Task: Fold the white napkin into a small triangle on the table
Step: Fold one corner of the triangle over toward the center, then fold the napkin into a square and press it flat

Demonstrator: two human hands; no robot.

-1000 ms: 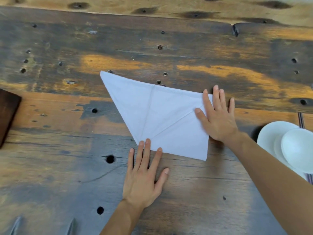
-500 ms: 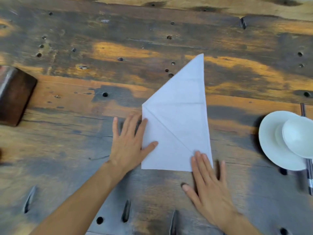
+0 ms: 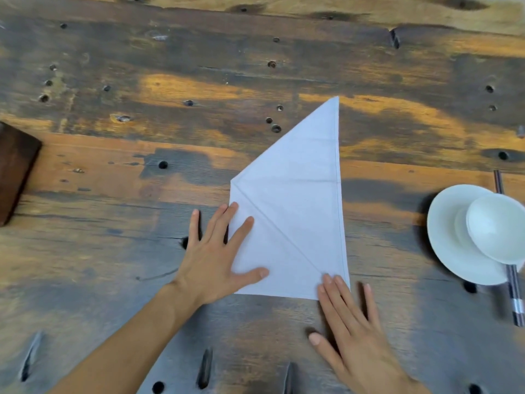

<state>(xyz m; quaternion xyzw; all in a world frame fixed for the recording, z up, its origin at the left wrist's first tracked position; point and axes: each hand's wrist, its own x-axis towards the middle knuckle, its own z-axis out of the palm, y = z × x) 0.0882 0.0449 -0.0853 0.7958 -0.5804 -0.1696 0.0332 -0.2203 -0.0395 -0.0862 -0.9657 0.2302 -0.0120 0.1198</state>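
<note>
The white napkin [image 3: 295, 211] lies flat on the worn wooden table [image 3: 199, 81], folded into a kite-like shape with its long point aimed away from me and a diagonal crease across its lower half. My left hand [image 3: 218, 257] rests flat with spread fingers on the napkin's lower left edge. My right hand [image 3: 349, 328] lies flat at the lower right corner, with its fingertips on the cloth. Neither hand grips anything.
A white plate [image 3: 449, 237] with a white bowl [image 3: 497, 231] on it sits at the right, over dark chopsticks [image 3: 514, 294]. A dark brown wooden block [image 3: 14, 169] lies at the left edge. Holes and slots dot the tabletop.
One second ago the napkin pointed left with my right hand on its far right corner. It has been turned so the point faces away, and both hands now press its near corners.
</note>
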